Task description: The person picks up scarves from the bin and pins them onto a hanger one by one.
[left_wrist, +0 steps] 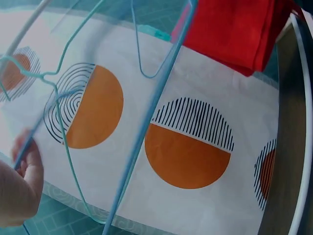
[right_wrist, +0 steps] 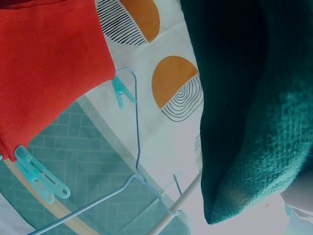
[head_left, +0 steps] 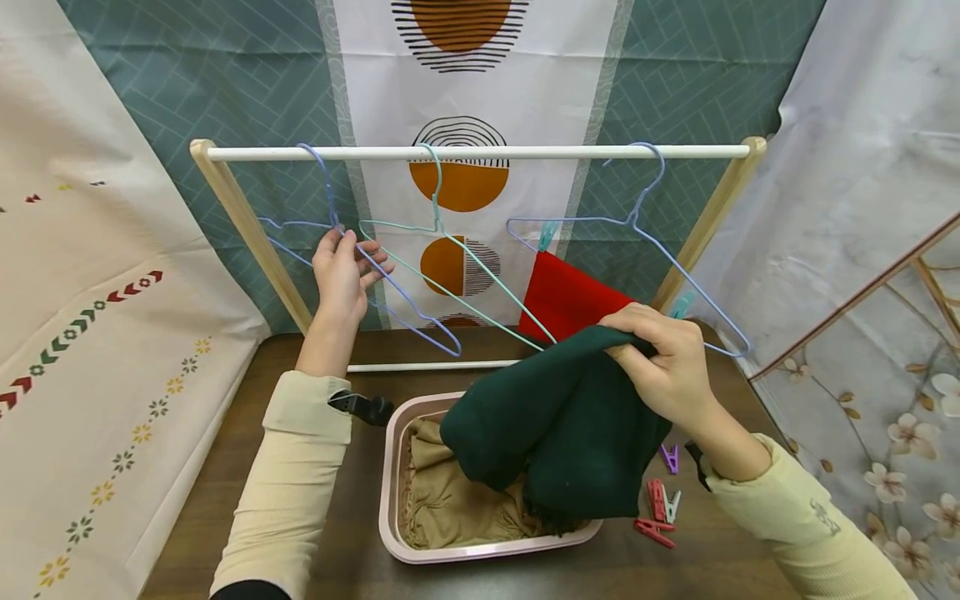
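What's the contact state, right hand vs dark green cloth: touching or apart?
Touching. The head view shows the right hand pinching the dark green cloth at its upper edge, no gap between them.

A dark green cloth point(head_left: 570, 425), folded over and draping loosely, is held up below the white rail point(head_left: 540, 152). The blue wire hanger point(head_left: 328, 190) hooks over the rail's left part, bare and turned askew.

soft, even light; left wrist view blurs the near hanger point(left_wrist: 146, 120).
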Demonstrator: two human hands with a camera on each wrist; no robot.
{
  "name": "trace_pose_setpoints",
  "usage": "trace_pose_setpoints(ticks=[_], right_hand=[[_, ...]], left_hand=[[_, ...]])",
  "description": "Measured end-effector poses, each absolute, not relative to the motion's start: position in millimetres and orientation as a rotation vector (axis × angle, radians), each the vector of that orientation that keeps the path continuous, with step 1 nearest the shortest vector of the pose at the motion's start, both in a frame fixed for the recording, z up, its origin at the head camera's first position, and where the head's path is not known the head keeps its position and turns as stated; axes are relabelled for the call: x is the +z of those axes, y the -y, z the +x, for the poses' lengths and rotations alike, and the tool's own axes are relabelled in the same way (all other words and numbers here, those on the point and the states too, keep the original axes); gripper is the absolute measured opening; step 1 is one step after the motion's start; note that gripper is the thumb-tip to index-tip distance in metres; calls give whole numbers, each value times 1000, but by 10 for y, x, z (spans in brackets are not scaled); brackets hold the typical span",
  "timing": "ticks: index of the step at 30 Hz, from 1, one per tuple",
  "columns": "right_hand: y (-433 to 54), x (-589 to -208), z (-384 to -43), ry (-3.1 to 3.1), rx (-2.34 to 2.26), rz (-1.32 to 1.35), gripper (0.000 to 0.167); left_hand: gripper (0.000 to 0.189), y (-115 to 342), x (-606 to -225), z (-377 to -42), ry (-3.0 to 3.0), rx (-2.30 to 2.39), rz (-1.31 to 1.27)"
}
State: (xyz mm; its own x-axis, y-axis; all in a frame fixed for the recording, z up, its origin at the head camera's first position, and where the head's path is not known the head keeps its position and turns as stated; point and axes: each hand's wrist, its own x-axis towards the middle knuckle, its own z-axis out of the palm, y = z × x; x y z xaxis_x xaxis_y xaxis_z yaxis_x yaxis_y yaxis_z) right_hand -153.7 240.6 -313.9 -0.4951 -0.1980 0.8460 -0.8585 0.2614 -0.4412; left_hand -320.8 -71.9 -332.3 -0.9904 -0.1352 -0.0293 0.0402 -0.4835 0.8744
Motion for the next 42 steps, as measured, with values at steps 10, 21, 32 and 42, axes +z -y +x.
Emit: trace_pose_setpoints(ticks=[10,21,32,42], right_hand=[[-2414,-3158,-1551,1887,1254,937,26],[-2425,-3153,-1568,1895,1234,928,27],[-2414,-3171,-1550,1910,1235,929,23],[-2390,-3137,-1547,1956,1220,961,9]], left_hand=[[15,689,-3230,-3110,1620,-2467,108],[15,752,-2988,-2930,1669,-2527,-48],[14,869,-2996,-2625,1783,-2622,-180],[15,1082,-3258,-2303,2179,-2517,-486]])
